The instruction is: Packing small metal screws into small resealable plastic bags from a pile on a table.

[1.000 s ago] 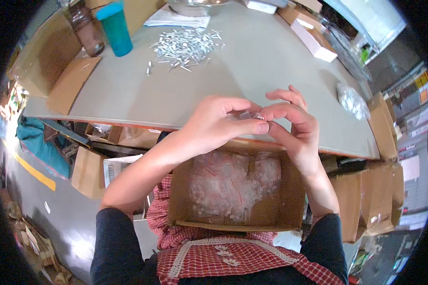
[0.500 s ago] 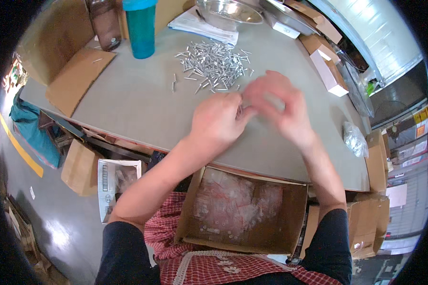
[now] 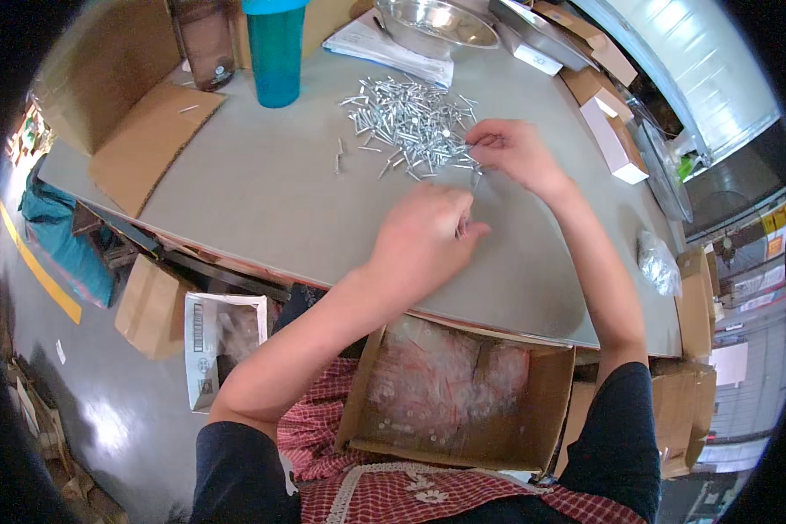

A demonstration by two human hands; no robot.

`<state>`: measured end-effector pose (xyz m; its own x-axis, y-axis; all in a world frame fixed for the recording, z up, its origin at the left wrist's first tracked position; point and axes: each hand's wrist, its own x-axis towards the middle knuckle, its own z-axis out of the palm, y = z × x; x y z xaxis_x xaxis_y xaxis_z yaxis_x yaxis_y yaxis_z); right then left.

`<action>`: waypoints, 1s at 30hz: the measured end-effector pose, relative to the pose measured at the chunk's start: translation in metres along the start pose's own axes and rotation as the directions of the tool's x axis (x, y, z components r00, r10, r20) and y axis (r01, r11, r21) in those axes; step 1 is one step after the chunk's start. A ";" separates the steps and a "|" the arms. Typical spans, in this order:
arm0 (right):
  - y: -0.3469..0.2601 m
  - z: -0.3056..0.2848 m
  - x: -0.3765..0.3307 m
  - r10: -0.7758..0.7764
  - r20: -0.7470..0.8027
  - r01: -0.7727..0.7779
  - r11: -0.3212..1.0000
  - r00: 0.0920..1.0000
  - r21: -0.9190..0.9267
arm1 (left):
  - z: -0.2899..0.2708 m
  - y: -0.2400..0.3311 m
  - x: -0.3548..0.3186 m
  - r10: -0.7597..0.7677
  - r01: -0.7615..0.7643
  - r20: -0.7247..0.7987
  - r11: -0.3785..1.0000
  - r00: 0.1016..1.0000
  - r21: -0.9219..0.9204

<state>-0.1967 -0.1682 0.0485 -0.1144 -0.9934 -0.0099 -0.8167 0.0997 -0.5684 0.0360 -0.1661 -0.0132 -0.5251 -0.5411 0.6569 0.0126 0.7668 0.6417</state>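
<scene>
Holding narrowed right hand (image 3: 517, 155) at the edge of the metal pins (image 3: 402, 118) on the table (image 3: 262, 175), and curled left hand (image 3: 428, 224) nearby; cannot tell whether gripping anything

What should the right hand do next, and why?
Maybe the right hand should pinch one small silver piece from the pile, because its fingers are right at the pile's edge. The left hand is curled nearby, nearer the person; I can't tell what it holds.
</scene>
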 end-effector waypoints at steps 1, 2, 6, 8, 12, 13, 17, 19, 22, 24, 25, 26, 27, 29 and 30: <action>0.003 -0.005 -0.005 0.035 -0.013 -0.033 0.991 0.999 0.132 | -0.001 0.001 0.001 -0.013 0.013 0.008 1.000 1.000 -0.013; 0.005 -0.009 -0.010 0.070 -0.022 -0.062 0.963 0.997 0.262 | -0.002 0.002 0.001 -0.026 0.026 0.017 0.999 1.000 -0.026; 0.006 -0.013 -0.031 0.112 -0.023 -0.086 0.866 0.993 0.492 | -0.003 0.004 0.003 -0.076 0.077 0.052 0.997 0.996 -0.019; -0.004 -0.010 -0.040 0.140 -0.028 -0.093 0.783 0.990 0.615 | -0.004 0.002 0.002 -0.096 0.096 0.053 0.995 0.994 -0.005; -0.028 -0.013 -0.064 0.068 0.052 -0.083 0.661 0.996 0.746 | -0.002 0.001 0.003 -0.112 0.114 0.064 0.993 0.992 -0.031; -0.036 -0.012 -0.068 0.033 0.085 -0.087 0.632 0.996 0.770 | -0.004 0.001 0.004 -0.119 0.122 0.090 0.992 0.989 -0.029; -0.059 -0.004 -0.078 -0.088 0.128 -0.047 0.617 0.988 0.786 | -0.007 0.004 0.007 -0.154 0.166 0.156 0.984 0.976 -0.066; -0.066 -0.001 -0.080 -0.110 0.111 -0.011 0.658 0.988 0.753 | -0.007 0.004 0.008 -0.193 0.215 0.188 0.971 0.963 -0.102; -0.070 0.001 -0.081 -0.135 0.086 0.037 0.711 0.987 0.703 | -0.006 0.004 0.009 -0.246 0.281 0.216 0.948 0.945 -0.149; -0.073 0.000 -0.082 -0.139 0.077 0.049 0.723 0.987 0.689 | -0.006 0.003 0.008 -0.262 0.298 0.212 0.941 0.941 -0.158; -0.076 -0.001 -0.083 -0.134 0.064 0.060 0.753 0.989 0.655 | -0.006 0.004 0.008 -0.236 0.264 0.176 0.952 0.956 -0.155; -0.078 -0.001 -0.084 -0.130 0.051 0.070 0.781 0.990 0.620 | -0.006 0.004 0.007 -0.209 0.229 0.139 0.962 0.968 -0.151; -0.080 -0.001 -0.084 -0.131 0.050 0.072 0.781 0.990 0.620 | -0.005 0.003 0.007 -0.208 0.228 0.139 0.962 0.968 -0.150; -0.084 -0.001 -0.085 -0.115 0.051 0.058 0.779 0.992 0.624 | -0.004 0.002 0.009 -0.225 0.252 0.154 0.949 0.962 -0.190; -0.085 0.000 -0.086 -0.116 0.051 0.059 0.779 0.992 0.624 | -0.004 0.002 0.008 -0.225 0.252 0.153 0.949 0.962 -0.189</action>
<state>-0.1173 -0.0913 0.0978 0.0103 -0.9998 0.0146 -0.2898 -0.0169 -0.9569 0.0354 -0.1706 -0.0051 -0.6385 -0.6400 0.4274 0.0406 0.5266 0.8492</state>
